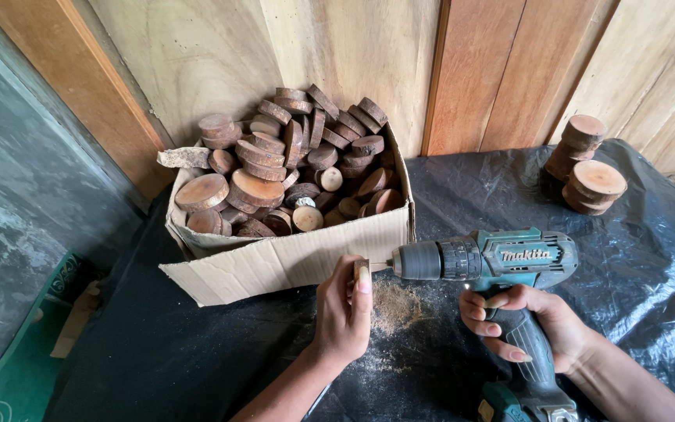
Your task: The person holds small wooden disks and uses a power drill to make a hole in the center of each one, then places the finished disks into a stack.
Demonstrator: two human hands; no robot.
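Wood slice, a small round cut of branch, is standing on edge above the black plastic sheet, pinched upright in my left hand while I am pressing the bit of a teal cordless drill against its flat face. My left hand is closing around the piece, thumb lying up its near side; my right hand is wrapping shut on the drill's handle, index finger curling toward the trigger. A pile of sawdust is gathering on the sheet directly beneath the bit. Just behind the slice, a torn cardboard box is brimming with more bark-edged wooden rounds, and two short stacks of larger rounds are waiting well apart at the far right, near the plank wall.

To drill cleanly, I am judging that the bit needs to be staying level and square to the face, with steady, moderate pressure so the thin piece is not splitting. The holding fingers are sitting very close to the bit, so I am wanting them kept out at the rim, clear of the exit side. Whether the bit is already biting into the wood or only touching it is hard to tell, since the thumb is covering most of the slice.
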